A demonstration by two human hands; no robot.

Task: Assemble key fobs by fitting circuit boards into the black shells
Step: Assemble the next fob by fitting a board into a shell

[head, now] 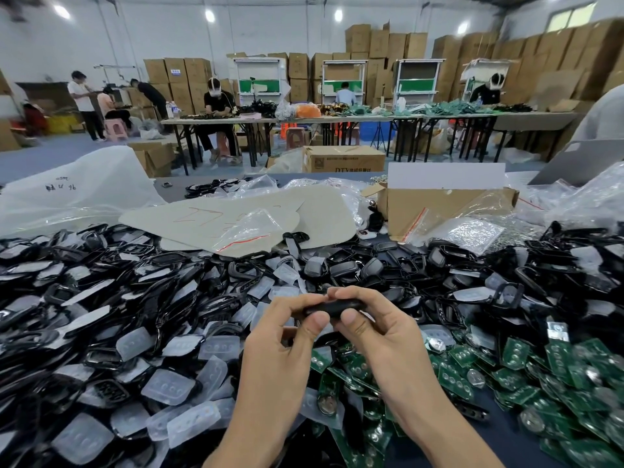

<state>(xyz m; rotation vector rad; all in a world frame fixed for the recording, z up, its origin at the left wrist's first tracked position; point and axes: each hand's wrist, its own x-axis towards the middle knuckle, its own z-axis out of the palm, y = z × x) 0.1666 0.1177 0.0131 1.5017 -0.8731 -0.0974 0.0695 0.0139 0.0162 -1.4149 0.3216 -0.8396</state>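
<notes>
The left hand [280,352] and the right hand [385,336] meet above the near middle of the bench [516,440]. Each pinches one end of a single black shell [334,307], seen edge-on, with curled fingers [351,293] on top and thumbs pressed to its near side. Loose black shells [135,275] and clear button pads [169,386] are heaped to the left and beyond, green circuit boards [513,369] lie piled at the near right, and a cardboard box [439,207] stands at the far right.
</notes>
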